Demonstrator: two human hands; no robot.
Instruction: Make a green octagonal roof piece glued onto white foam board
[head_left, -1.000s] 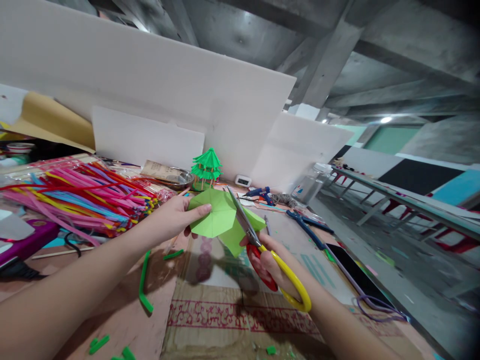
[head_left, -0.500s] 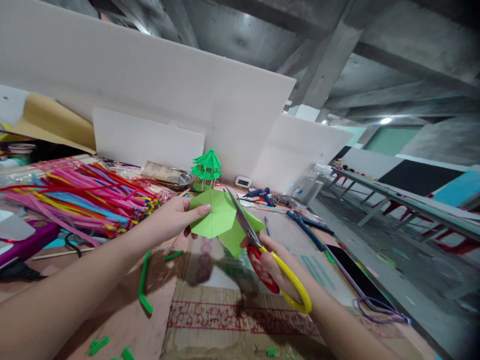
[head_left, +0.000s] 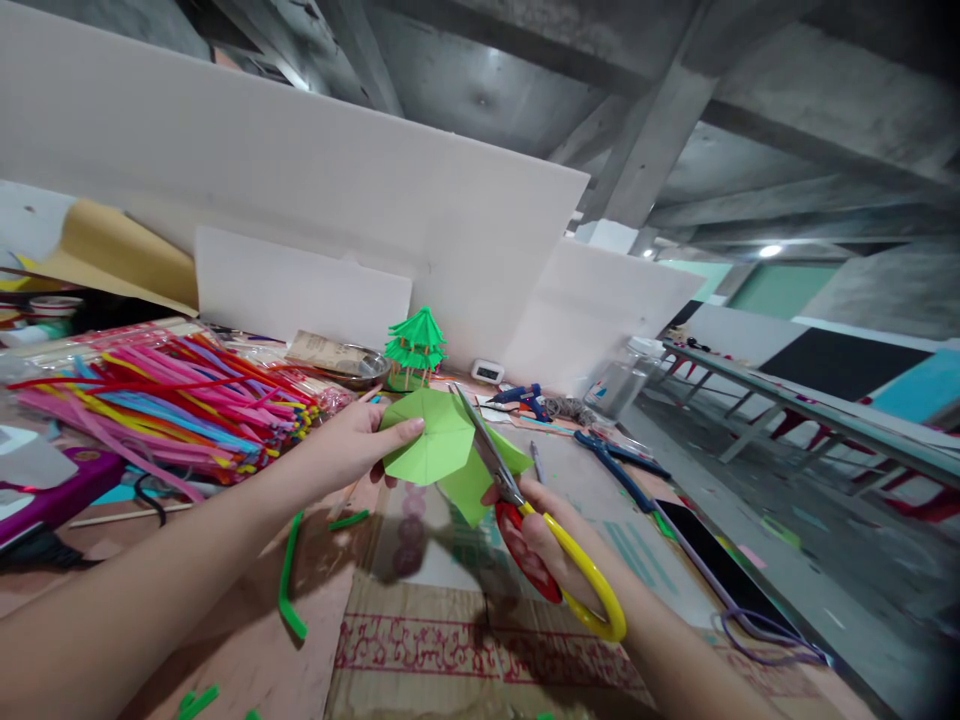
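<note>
My left hand [head_left: 351, 444] pinches the left edge of a light green paper shape [head_left: 435, 440] and holds it up over the table. My right hand [head_left: 556, 545] grips scissors [head_left: 525, 520] with one red and one yellow handle loop. Their blades point up and away and lie across the paper's right side. A small green paper pagoda model [head_left: 414, 346] stands behind the paper, near the white boards.
A big heap of coloured pipe cleaners [head_left: 165, 400] lies at the left. Green pipe-cleaner pieces [head_left: 289, 580] are scattered on the cardboard [head_left: 450, 640]. A blue glue gun [head_left: 525, 396], blue pliers [head_left: 619, 462] and a dark phone [head_left: 709, 548] lie to the right. White foam boards [head_left: 300, 200] stand behind.
The view has tilted slightly, so everything sits a little lower in the picture. Both hands, the paper and the scissors keep nearly the same pose.
</note>
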